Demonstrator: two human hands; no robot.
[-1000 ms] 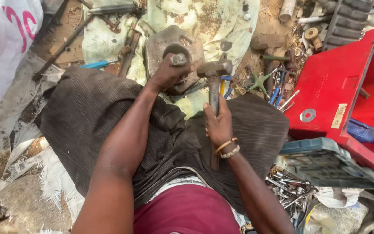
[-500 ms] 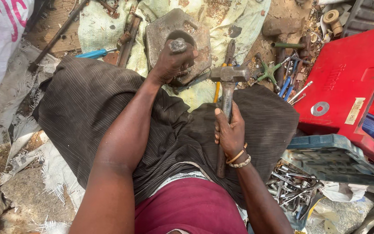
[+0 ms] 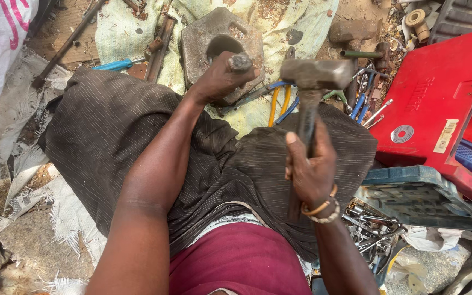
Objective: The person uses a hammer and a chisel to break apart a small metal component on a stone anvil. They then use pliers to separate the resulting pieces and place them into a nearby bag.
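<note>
**Hammer up, punch on the block**

From my feed, the right hand [image 3: 311, 170] is clamped on the hammer [image 3: 313, 82] handle at centre frame. The left hand [image 3: 220, 78] is fisted around a short metal punch [image 3: 241, 62], over the holed metal block [image 3: 220, 34] at upper centre.

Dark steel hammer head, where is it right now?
Head view, right of centre: the dark steel hammer head is raised by the right hand, beside the left hand over the grey hexagonal metal block.
</note>
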